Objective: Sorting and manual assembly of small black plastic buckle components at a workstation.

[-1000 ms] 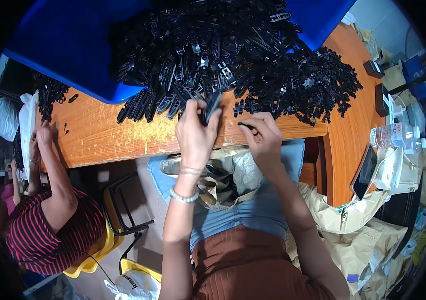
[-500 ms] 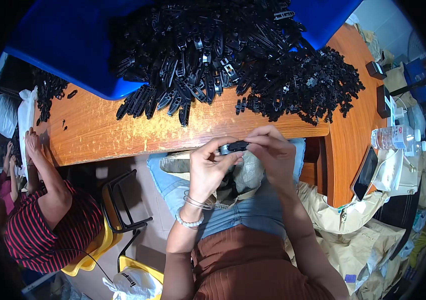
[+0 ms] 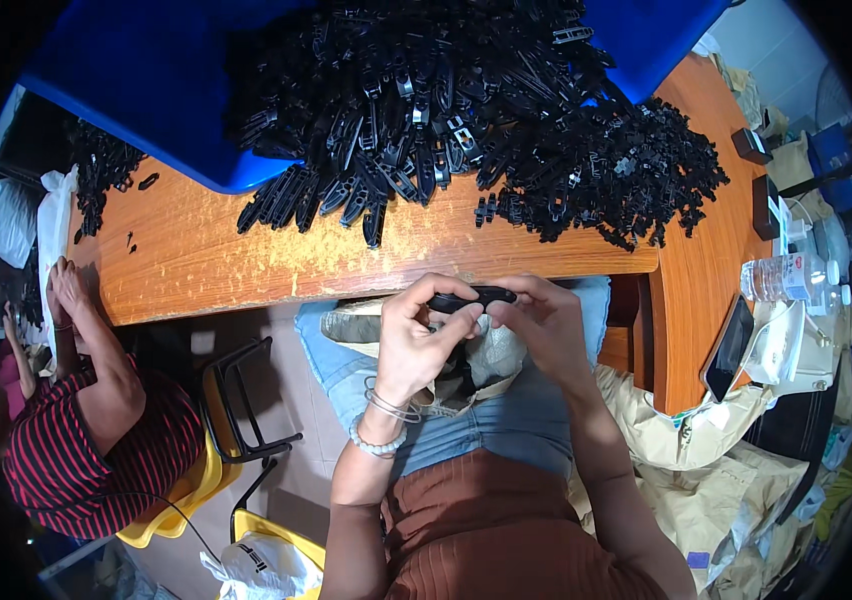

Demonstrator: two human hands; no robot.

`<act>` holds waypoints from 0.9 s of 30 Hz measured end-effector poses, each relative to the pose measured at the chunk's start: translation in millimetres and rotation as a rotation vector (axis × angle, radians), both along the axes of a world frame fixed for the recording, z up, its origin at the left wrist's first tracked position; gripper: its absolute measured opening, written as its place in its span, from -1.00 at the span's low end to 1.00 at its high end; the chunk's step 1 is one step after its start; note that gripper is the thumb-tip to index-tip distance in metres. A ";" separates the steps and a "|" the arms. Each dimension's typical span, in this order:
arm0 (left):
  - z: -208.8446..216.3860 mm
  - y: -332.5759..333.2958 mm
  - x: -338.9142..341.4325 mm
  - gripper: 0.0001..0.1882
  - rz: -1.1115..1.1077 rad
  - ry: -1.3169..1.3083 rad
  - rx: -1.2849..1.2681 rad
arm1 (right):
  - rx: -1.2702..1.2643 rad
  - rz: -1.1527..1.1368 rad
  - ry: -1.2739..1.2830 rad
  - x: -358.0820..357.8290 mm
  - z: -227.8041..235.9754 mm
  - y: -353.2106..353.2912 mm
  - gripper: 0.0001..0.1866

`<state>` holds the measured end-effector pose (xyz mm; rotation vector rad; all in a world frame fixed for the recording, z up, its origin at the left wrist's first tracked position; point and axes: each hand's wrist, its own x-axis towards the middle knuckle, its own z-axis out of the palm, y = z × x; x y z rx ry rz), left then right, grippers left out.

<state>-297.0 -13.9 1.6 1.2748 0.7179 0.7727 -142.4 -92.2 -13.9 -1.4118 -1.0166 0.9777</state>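
Between my two hands, just off the table's front edge and above my lap, is a long, narrow black plastic piece (image 3: pixel 491 295) with rounded ends. The fingers of my left hand (image 3: pixel 416 335) are closed on its left end. My right hand (image 3: pixel 546 322) pinches its right end between thumb and fingers. A large heap of similar long black plastic pieces (image 3: pixel 406 110) lies on the table, partly inside a tilted blue bin (image 3: pixel 146 80). To its right spreads a pile of small black plastic parts (image 3: pixel 626 180).
The brown wooden table (image 3: pixel 196 240) bends round on my right. There stand a phone (image 3: pixel 726 350) and a clear water bottle (image 3: pixel 781 277). Brown paper sacks (image 3: pixel 676 480) lie at lower right. On the left a co-worker in a striped shirt (image 3: pixel 96 450) sits near a black-framed chair (image 3: pixel 246 400).
Both hands have shifted slightly and the black piece has been turned: its silvery left end no longer shows. My right fingers have come lower along it. The co-worker's arm has moved slightly.
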 end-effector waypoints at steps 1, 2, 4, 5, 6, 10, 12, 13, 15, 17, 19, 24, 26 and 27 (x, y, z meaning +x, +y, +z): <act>-0.3 -0.8 -0.8 -0.86 -0.021 0.003 -0.030 | 0.018 0.002 0.075 -0.1 -1.6 -1.3 -0.67; -0.1 -0.4 -2.0 -0.86 -0.021 0.003 -0.030 | 0.018 0.002 0.074 0.8 -2.1 -1.9 -0.67; 0.8 3.1 -6.8 -0.83 -0.119 0.045 -0.058 | 0.018 0.040 0.082 4.1 -2.3 -2.4 -0.71; -0.3 6.7 -9.8 -0.83 -0.118 0.045 -0.057 | 0.019 0.042 0.081 7.0 -2.1 -3.4 -0.71; -3.9 12.6 -13.6 -0.83 -0.114 0.133 0.099 | -0.006 0.132 0.126 10.5 -1.9 -4.8 -0.73; -4.5 44.4 -9.2 -0.80 0.433 0.493 0.435 | 0.083 0.312 -0.361 19.2 -9.6 5.5 -0.77; -17.5 73.1 -11.1 -0.78 0.630 0.706 0.747 | 0.155 0.156 -0.493 14.4 -12.7 24.9 -0.78; -20.8 81.9 -10.3 -0.78 0.665 0.789 0.837 | 0.217 -0.008 -0.621 11.7 -12.5 36.9 -0.79; -19.2 83.0 -7.5 -0.79 0.628 0.810 0.796 | 0.224 -0.169 -0.824 4.4 -6.1 66.5 -0.84; -20.0 77.2 -3.6 -0.85 0.581 0.814 0.738 | 0.222 -0.328 -1.018 -0.2 -6.7 88.8 -0.87; -24.0 68.5 -3.4 -0.87 0.549 0.802 0.857 | -0.012 -0.320 -1.194 -2.6 -7.9 101.7 -0.90; -26.8 40.7 -6.7 -0.86 0.463 0.786 1.104 | -0.039 -0.254 -1.236 -11.1 -6.7 101.5 -0.93; -30.1 33.5 -11.7 -0.84 0.391 0.770 1.231 | 0.060 -0.204 -1.238 -13.6 -6.3 97.9 -0.90; -31.2 30.9 -13.3 -0.84 0.390 0.770 1.230 | 0.058 -0.204 -1.238 -13.9 -5.6 96.0 -0.90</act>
